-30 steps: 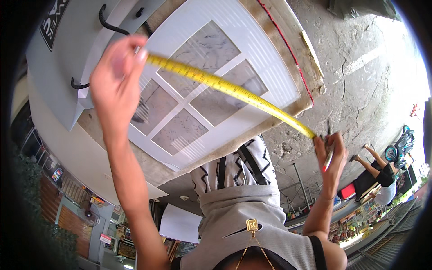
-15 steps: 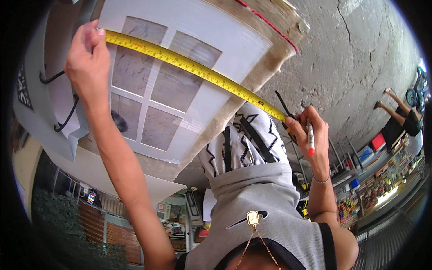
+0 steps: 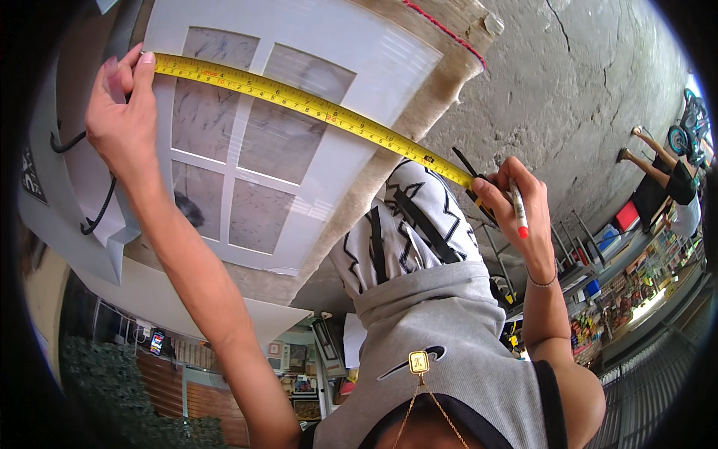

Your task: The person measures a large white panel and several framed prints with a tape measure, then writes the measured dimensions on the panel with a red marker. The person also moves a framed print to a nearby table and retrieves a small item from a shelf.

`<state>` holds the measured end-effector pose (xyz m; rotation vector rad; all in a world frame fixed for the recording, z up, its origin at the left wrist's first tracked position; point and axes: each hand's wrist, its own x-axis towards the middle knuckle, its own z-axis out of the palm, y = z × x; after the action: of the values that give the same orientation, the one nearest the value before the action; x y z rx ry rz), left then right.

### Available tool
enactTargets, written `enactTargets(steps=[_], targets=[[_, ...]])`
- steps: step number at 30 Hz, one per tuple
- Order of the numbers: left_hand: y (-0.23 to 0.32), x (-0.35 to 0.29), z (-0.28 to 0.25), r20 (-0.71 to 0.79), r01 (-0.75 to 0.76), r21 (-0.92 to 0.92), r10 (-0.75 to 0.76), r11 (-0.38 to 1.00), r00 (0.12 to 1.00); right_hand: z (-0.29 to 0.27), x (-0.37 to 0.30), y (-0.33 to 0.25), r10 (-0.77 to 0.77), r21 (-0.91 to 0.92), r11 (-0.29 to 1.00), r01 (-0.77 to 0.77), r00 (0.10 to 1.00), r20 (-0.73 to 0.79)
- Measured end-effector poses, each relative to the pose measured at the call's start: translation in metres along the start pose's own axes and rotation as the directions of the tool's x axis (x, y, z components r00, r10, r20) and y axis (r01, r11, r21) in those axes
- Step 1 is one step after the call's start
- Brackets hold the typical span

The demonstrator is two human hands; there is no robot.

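Note:
A yellow tape measure is stretched slantwise across a white mat board with several rectangular windows. My left hand pinches the tape's end at the board's far left edge. At the other end, my right hand is wrapped around the dark tape case, mostly hidden by the fingers. A white marker with a red tip is also tucked in that hand, pointing back toward me. Grey marbled sheets show through the windows. The board lies on a fabric-covered table.
A red cord runs along the table's far right edge. Left of the board is a grey-white panel with black cord handles. Cracked concrete floor spreads to the right, where another person stands near a bicycle and stocked shelves.
Both hands still hold the tape taut across the board. In the picture, the left hand and board have shifted slightly left, and the right hand sits a touch farther right.

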<state>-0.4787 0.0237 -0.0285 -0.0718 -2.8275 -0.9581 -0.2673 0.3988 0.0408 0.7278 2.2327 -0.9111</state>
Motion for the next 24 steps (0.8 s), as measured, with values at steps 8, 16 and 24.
enactTargets(steps=[8, 16, 24], targets=[[0.046, -0.016, -0.015, -0.160, 0.049, -0.388, -0.120, 0.920, 0.980, 0.005, -0.017, -0.029, -0.022, 0.214, 0.975, 0.055, 0.987, -0.157], [0.082, -0.213, -0.085, -0.277, 0.030, -0.520, -0.201, 0.854, 0.940, 0.043, -0.035, -0.106, -0.869, -0.317, 0.494, 0.810, 0.460, -0.181], [-0.016, -0.429, -0.196, -0.696, 0.767, -0.093, -0.593, 0.634, 0.405, 0.192, -0.093, -0.234, -0.947, -0.001, -0.246, 0.969, -0.240, 0.215]])
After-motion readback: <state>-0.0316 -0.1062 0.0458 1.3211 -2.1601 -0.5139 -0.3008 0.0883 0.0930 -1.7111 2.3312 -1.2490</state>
